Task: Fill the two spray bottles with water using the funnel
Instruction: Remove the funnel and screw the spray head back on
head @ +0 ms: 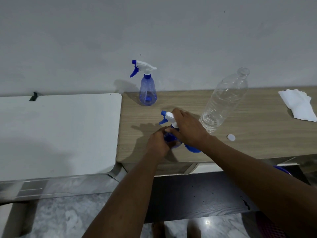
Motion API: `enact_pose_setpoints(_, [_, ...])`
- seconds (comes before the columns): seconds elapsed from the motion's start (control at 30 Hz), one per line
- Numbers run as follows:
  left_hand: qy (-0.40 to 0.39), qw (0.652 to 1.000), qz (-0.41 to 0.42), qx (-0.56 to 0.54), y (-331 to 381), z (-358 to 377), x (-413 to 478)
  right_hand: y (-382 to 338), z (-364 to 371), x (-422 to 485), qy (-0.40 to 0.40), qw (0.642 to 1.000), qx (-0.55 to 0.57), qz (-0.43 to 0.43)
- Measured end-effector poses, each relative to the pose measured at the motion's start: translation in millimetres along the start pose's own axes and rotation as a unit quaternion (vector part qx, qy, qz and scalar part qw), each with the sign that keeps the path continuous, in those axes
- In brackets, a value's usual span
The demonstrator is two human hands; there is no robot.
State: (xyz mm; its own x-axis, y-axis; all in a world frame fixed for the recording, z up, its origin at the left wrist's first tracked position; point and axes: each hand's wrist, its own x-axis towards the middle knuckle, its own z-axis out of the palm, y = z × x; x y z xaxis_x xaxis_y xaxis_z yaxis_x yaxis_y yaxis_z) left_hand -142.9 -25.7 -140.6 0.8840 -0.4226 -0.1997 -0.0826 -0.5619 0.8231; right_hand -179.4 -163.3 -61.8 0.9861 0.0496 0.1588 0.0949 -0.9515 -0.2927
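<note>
Near the front edge of the wooden surface [248,143], toward its left end, the near spray bottle [169,117] stood upright between both hands. The left hand [157,145] grasped its blue body, while the right hand [188,129] was curled over the trigger head and neck. A blue funnel [191,149] showed partly under the right wrist. The second spray bottle [147,90] stood capped at the back left corner. An open clear bottle [224,100] stood mid-surface, its white cap [231,137] lying beside it, and paper napkins [298,105] lay at the right edge.
</note>
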Motion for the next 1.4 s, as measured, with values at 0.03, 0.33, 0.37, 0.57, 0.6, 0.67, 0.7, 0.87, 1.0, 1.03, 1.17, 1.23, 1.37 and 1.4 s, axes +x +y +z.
enact_pose_setpoints(0.03, [0.001,1.000,0.001,-0.001,-0.9,0.0,0.6,-0.5,0.1,0.9,-0.001,1.000,0.005,-0.005])
enact_pose_setpoints(0.33, [-0.012,1.000,0.021,-0.003,-0.3,2.9,0.2,1.2,5.3,-5.8,0.025,0.998,-0.056,0.004])
enact_pose_setpoints(0.37, [-0.011,1.000,0.019,-0.002,-0.2,2.6,0.4,1.1,4.7,-6.8,0.026,0.999,-0.041,0.002])
enact_pose_setpoints(0.57, [-0.010,1.000,0.015,0.002,0.2,3.8,-0.6,2.2,0.9,-4.1,0.003,0.997,-0.070,0.023])
enact_pose_setpoints(0.6, [-0.012,1.000,0.021,-0.001,-0.7,4.0,-0.2,2.2,2.3,-5.5,0.007,0.998,-0.061,0.014])
enact_pose_setpoints(0.67, [-0.012,0.999,0.030,0.008,-1.3,3.4,0.6,2.0,1.2,-6.8,0.005,1.000,-0.027,0.010])
enact_pose_setpoints(0.7, [-0.011,0.999,0.029,0.012,-1.1,3.2,0.8,2.1,-0.6,-6.0,0.001,1.000,-0.025,0.015])
enact_pose_setpoints(0.87, [-0.011,1.000,0.029,-0.002,-2.4,4.6,0.0,1.7,2.8,-6.1,0.017,0.998,-0.052,0.014])
enact_pose_setpoints(1.0, [-0.009,1.000,0.021,0.016,-0.7,3.2,1.2,4.0,0.1,-4.8,0.007,0.999,-0.028,0.015])
enact_pose_setpoints(1.03, [-0.009,1.000,0.017,0.018,-0.3,4.0,1.1,4.5,0.2,-4.3,0.005,0.999,-0.038,0.023])
enact_pose_setpoints(1.17, [-0.010,1.000,0.027,0.008,-4.0,5.2,1.4,3.2,6.7,-7.4,0.023,0.999,-0.040,0.007])
enact_pose_setpoints(1.23, [-0.011,1.000,0.022,0.013,-2.3,4.1,2.0,4.4,4.4,-7.2,0.023,1.000,-0.013,0.008])
enact_pose_setpoints(1.37, [-0.014,1.000,0.011,0.007,-2.2,7.0,2.2,6.5,6.3,-5.3,0.025,0.999,-0.043,0.020])
enact_pose_setpoints(1.4, [-0.012,1.000,0.017,-0.001,-3.5,6.7,2.2,5.6,7.7,-5.7,0.028,0.999,-0.039,0.013])
